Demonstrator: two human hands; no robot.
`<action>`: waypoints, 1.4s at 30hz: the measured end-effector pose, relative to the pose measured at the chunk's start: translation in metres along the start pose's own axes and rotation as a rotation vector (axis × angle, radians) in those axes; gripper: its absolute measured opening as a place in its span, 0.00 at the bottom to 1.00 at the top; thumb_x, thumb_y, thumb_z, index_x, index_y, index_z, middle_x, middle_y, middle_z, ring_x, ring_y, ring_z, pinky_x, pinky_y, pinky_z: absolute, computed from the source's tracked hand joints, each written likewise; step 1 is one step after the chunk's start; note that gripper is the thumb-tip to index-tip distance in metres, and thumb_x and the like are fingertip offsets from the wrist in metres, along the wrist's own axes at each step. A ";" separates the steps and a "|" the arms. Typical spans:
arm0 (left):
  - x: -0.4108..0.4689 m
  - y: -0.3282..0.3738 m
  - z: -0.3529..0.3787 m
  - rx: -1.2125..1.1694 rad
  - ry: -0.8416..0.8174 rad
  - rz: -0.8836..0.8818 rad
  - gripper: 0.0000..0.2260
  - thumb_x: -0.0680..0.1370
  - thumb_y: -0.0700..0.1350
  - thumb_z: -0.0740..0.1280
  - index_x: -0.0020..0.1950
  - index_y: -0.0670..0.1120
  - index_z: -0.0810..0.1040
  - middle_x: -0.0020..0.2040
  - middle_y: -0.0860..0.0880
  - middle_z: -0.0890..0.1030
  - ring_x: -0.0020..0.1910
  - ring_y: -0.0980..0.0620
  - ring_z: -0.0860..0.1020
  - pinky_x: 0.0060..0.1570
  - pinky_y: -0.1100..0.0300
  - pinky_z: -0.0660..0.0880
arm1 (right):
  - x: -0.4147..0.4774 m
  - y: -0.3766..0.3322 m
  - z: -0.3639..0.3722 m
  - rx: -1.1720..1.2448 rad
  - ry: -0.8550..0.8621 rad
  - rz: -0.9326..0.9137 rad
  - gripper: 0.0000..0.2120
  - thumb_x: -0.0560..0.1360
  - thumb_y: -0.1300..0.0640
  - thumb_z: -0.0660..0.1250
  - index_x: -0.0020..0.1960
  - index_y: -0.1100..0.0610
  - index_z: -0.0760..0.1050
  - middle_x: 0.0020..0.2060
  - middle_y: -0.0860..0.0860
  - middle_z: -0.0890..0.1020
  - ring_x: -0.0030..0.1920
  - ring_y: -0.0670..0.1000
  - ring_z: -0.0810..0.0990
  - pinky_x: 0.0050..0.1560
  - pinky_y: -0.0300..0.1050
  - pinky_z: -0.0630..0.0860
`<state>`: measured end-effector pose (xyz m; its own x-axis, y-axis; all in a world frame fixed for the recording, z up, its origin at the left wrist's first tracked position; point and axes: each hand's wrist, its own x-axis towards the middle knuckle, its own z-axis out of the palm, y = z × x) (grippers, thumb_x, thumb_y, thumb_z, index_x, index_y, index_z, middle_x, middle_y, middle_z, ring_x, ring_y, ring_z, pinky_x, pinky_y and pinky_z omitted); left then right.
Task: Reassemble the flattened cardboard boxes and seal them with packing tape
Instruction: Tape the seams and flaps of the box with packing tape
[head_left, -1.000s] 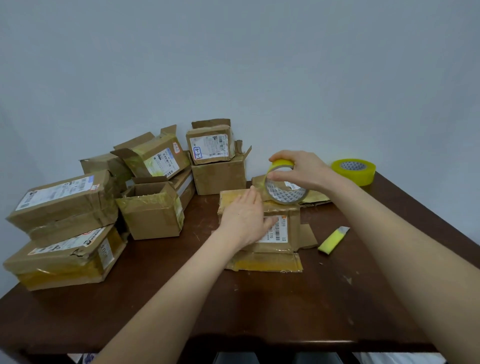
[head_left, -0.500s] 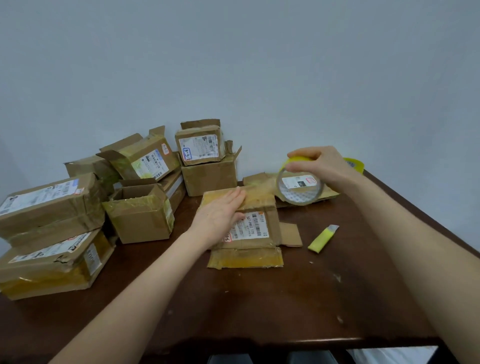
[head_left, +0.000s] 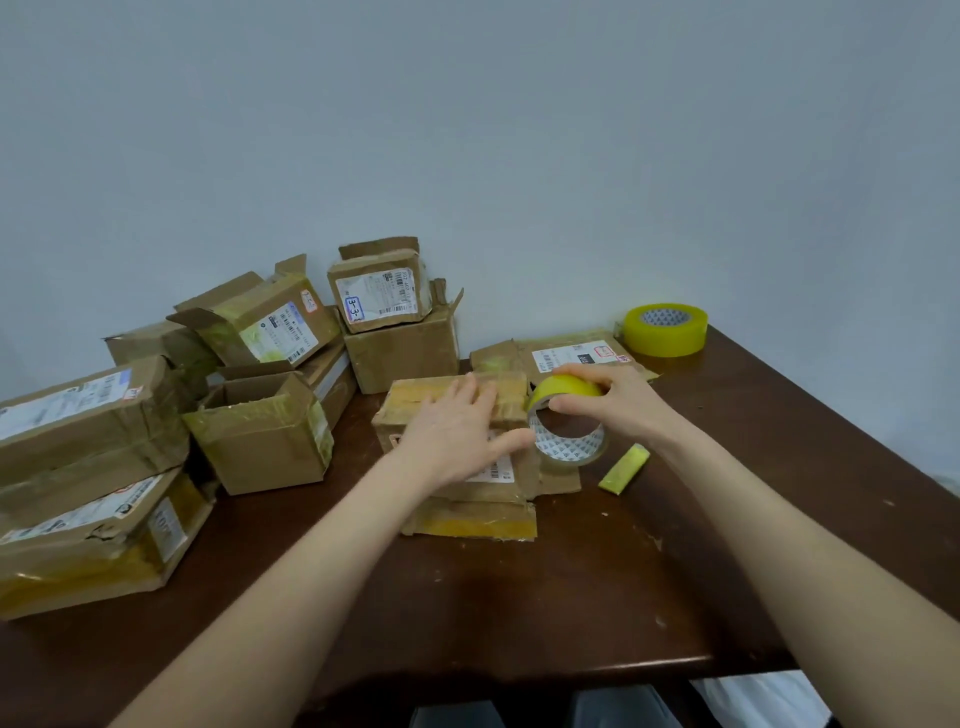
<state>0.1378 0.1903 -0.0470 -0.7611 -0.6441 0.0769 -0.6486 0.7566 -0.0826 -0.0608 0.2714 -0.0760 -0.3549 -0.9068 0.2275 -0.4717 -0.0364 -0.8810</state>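
A small brown cardboard box (head_left: 415, 402) with old yellow tape and a white barcode label stands in the middle of the dark wooden table (head_left: 519, 597). My left hand (head_left: 457, 431) lies flat on its top, fingers straight, thumb reaching toward the tape roll. My right hand (head_left: 608, 402) grips a yellow packing tape roll (head_left: 563, 418) from above, holding it upright against the box's right side. One flap (head_left: 472, 525) of the box lies flat on the table in front.
A second yellow tape roll (head_left: 666, 330) sits at the back right corner. A yellow utility knife (head_left: 623, 468) lies right of the box. A flattened box (head_left: 561, 356) lies behind. Several assembled boxes (head_left: 260, 431) are piled along the left and back.
My right hand has brought the tape roll down and left against the box's right side. My left hand stays flat on the box top. The view has shifted a little.
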 end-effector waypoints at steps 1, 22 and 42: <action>0.003 0.012 0.004 -0.007 0.026 0.004 0.40 0.75 0.70 0.47 0.79 0.46 0.49 0.79 0.44 0.50 0.77 0.47 0.50 0.74 0.45 0.53 | 0.000 0.001 0.001 0.009 0.007 -0.005 0.25 0.68 0.48 0.76 0.64 0.49 0.77 0.62 0.45 0.76 0.61 0.46 0.75 0.58 0.40 0.71; 0.006 -0.033 0.022 0.004 0.224 0.132 0.26 0.82 0.54 0.56 0.78 0.55 0.50 0.78 0.53 0.53 0.77 0.53 0.53 0.73 0.55 0.58 | -0.009 -0.001 -0.003 -0.138 -0.075 0.025 0.19 0.69 0.54 0.75 0.59 0.50 0.79 0.48 0.48 0.83 0.47 0.45 0.80 0.40 0.28 0.73; 0.026 0.006 0.024 -0.016 0.704 0.208 0.14 0.72 0.44 0.67 0.57 0.44 0.79 0.53 0.46 0.80 0.55 0.45 0.78 0.51 0.53 0.75 | 0.023 0.003 0.002 -0.323 0.133 0.074 0.20 0.80 0.52 0.60 0.71 0.56 0.70 0.69 0.53 0.73 0.68 0.52 0.71 0.65 0.44 0.66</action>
<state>0.1137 0.1753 -0.0692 -0.6814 -0.2666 0.6816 -0.4870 0.8603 -0.1504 -0.0690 0.2501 -0.0744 -0.4895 -0.8388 0.2386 -0.6643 0.1814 -0.7251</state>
